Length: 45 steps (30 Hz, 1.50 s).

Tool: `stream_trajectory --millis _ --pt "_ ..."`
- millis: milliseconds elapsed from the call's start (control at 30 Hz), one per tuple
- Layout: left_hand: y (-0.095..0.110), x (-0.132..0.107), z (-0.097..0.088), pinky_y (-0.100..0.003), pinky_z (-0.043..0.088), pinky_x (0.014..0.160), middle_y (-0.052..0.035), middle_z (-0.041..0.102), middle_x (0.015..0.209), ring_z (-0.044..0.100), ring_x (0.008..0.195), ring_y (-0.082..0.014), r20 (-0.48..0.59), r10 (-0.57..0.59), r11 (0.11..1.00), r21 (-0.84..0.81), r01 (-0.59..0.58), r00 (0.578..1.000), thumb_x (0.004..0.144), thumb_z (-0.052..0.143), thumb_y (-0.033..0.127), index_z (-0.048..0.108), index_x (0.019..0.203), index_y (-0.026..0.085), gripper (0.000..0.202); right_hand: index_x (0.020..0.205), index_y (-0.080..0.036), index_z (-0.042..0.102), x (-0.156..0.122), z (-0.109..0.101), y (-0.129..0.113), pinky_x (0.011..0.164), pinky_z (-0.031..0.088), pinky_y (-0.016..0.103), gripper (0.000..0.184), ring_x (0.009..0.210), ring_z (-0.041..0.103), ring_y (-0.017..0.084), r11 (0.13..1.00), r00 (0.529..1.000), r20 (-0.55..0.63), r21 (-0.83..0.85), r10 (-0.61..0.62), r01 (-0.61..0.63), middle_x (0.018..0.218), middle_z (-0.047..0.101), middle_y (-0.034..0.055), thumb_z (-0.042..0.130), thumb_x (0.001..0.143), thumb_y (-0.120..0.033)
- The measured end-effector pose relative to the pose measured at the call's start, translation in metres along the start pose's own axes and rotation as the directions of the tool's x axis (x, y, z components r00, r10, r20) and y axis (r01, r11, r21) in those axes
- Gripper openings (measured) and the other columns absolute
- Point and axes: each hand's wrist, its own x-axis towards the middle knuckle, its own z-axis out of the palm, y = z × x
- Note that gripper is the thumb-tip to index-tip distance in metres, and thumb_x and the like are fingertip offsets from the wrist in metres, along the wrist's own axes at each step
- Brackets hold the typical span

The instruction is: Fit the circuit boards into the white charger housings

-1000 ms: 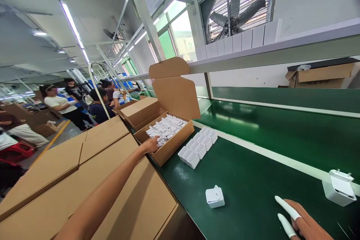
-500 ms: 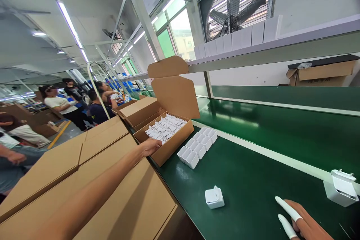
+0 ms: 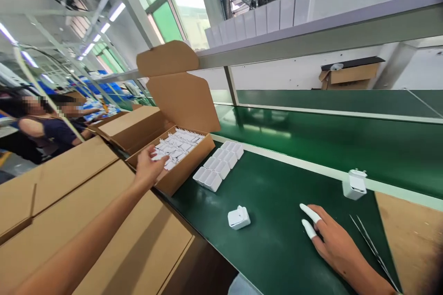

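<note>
My left hand [image 3: 149, 168] is at the near side of an open cardboard box [image 3: 194, 163], its thumb and fingers apart beside the white plug parts [image 3: 180, 145] packed inside. No part shows plainly between those fingers. Over the green work surface, my right hand [image 3: 330, 235] has white cots on thumb and index finger, which are spread and empty. To its left lies a white charger housing [image 3: 238, 217] with a part set in it. Beyond it, another white charger [image 3: 355, 185] with prongs up stands by the pale strip. White open housings [image 3: 221, 162] are grouped beside the box.
Tweezers [image 3: 375, 249] lie right of my right hand, near a wooden board [image 3: 411, 235]. Closed cartons [image 3: 79, 203] fill the left side. A shelf [image 3: 294, 37] holding white boxes [image 3: 263, 18] crosses above. Co-workers [image 3: 51, 120] sit at far left.
The view has turned right and down. My left hand has drawn up from among the plug parts, its fingers now showing. My right hand has come further into view, with the tweezers and board.
</note>
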Motion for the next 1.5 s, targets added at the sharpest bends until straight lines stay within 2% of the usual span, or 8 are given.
stream_trajectory --millis 100,233,367,700,933,1067,1233,1500 --pt "0.015 -0.042 0.012 -0.037 0.057 0.097 -0.0063 0.068 0.119 0.065 0.116 -0.0277 0.292 0.251 0.967 -0.036 -0.252 0.923 0.069 0.085 0.039 0.052 0.134 0.025 0.074 0.142 -0.021 0.051 0.005 -0.006 -0.010 0.082 0.063 0.034 0.041 0.100 0.073 0.023 1.000 1.000 0.008 -0.006 0.011 -0.011 0.126 0.067 0.0137 0.041 0.103 -0.018" --pt "0.008 -0.123 0.045 -0.038 0.057 0.092 -0.0084 0.071 0.126 0.068 0.110 -0.0311 0.846 0.109 0.920 0.113 -0.376 0.522 0.056 0.094 0.041 0.044 0.148 0.032 0.105 0.145 -0.020 0.048 0.005 -0.008 -0.017 0.093 0.061 0.041 0.044 0.107 0.069 0.025 0.998 0.993 0.103 0.006 0.054 -0.055 0.125 0.065 0.0144 0.042 0.102 -0.015" --pt "-0.006 -0.168 0.092 -0.034 0.054 0.080 -0.0042 0.072 0.115 0.070 0.084 -0.0240 0.949 0.018 0.793 0.177 -0.583 0.314 0.074 0.076 0.042 0.038 0.155 0.033 0.090 0.141 -0.017 0.051 0.005 -0.008 -0.019 0.091 0.061 0.043 0.042 0.104 0.067 0.026 0.997 0.986 0.152 -0.037 0.069 -0.064 0.121 0.065 0.0147 0.045 0.099 -0.013" --pt "0.072 -0.213 0.269 -0.033 0.051 0.082 -0.0068 0.073 0.099 0.070 0.090 -0.0269 0.949 0.253 0.635 -0.016 -0.773 0.189 0.077 0.063 0.027 0.040 0.153 0.015 0.080 0.116 -0.012 0.061 0.009 -0.016 -0.028 0.082 0.057 0.040 0.026 0.096 0.063 0.026 0.983 0.951 0.291 -0.175 0.106 -0.056 0.118 0.063 0.0143 0.054 0.092 -0.011" --pt "0.106 -0.273 0.357 -0.038 0.050 0.099 -0.0206 0.065 0.135 0.066 0.120 -0.0353 0.968 0.247 0.607 -0.119 -0.786 0.044 0.072 0.081 0.044 0.033 0.159 0.013 0.104 0.117 -0.012 0.061 0.008 -0.015 -0.025 0.077 0.054 0.037 0.027 0.094 0.063 0.025 0.984 0.952 0.289 -0.168 0.105 -0.058 0.117 0.064 0.0132 0.059 0.090 -0.017" --pt "0.113 -0.294 0.372 -0.045 0.044 0.112 -0.0217 0.045 0.159 0.051 0.140 -0.0407 0.963 0.253 0.544 -0.221 -0.810 -0.093 0.053 0.096 0.039 0.026 0.163 0.018 0.132 0.122 -0.013 0.059 0.007 -0.012 -0.025 0.075 0.052 0.035 0.031 0.092 0.062 0.024 0.984 0.967 0.232 -0.166 0.104 -0.066 0.113 0.065 0.0105 0.059 0.091 -0.019" --pt "0.116 -0.301 0.375 -0.048 0.041 0.113 -0.0164 0.056 0.151 0.053 0.138 -0.0399 0.960 0.249 0.483 -0.240 -0.842 -0.131 0.062 0.088 0.025 0.041 0.157 0.023 0.106 0.120 -0.013 0.060 0.006 -0.011 -0.025 0.071 0.051 0.036 0.029 0.090 0.062 0.024 0.983 0.971 0.217 -0.171 0.104 -0.067 0.112 0.064 0.0109 0.059 0.092 -0.021" --pt "0.112 -0.205 0.301 -0.037 0.046 0.102 -0.0066 0.066 0.135 0.063 0.116 -0.0303 0.980 0.158 0.489 -0.185 -0.852 -0.122 0.060 0.083 0.021 0.045 0.154 0.029 0.102 0.108 -0.013 0.063 0.010 -0.016 -0.025 0.076 0.054 0.037 0.019 0.094 0.062 0.025 0.987 0.956 0.279 -0.150 0.089 -0.049 0.112 0.064 0.0121 0.058 0.090 -0.015"
